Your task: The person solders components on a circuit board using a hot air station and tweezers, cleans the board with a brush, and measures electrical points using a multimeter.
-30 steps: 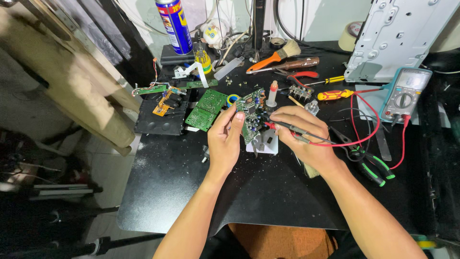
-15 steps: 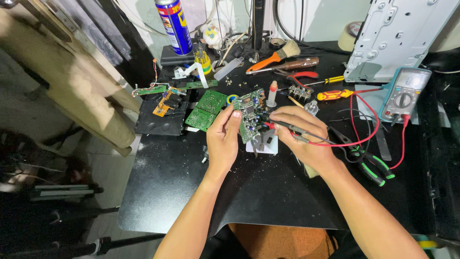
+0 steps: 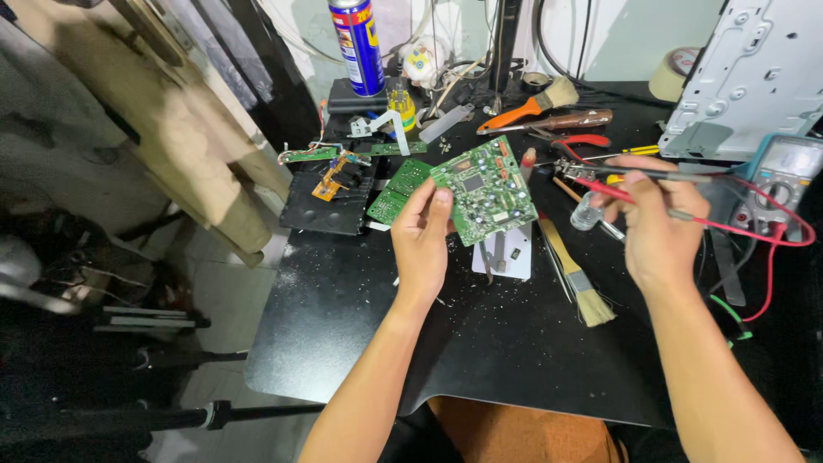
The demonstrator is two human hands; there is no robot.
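Probing step: left hand (image 3: 422, 249) fingers grip the green circuit board (image 3: 485, 190) tilted up, right hand (image 3: 656, 225) fingers pinch both meter probes (image 3: 639, 174) clear of it; next needs tips on board contacts.

A black surface (image 3: 343, 343) with a curved near edge fills the middle of the view, dusted with pale specks and crumbs. Behind it stands a pale, whitish wall (image 3: 617, 34), with dark cables (image 3: 549, 34) hanging down in front of it. To the left, lower down, lies a grey tiled floor (image 3: 214, 283), dim and partly in shadow, where dark metal stands and rods (image 3: 171, 416) rest. A tan cloth (image 3: 171, 129) hangs at the upper left. Light falls evenly from above.
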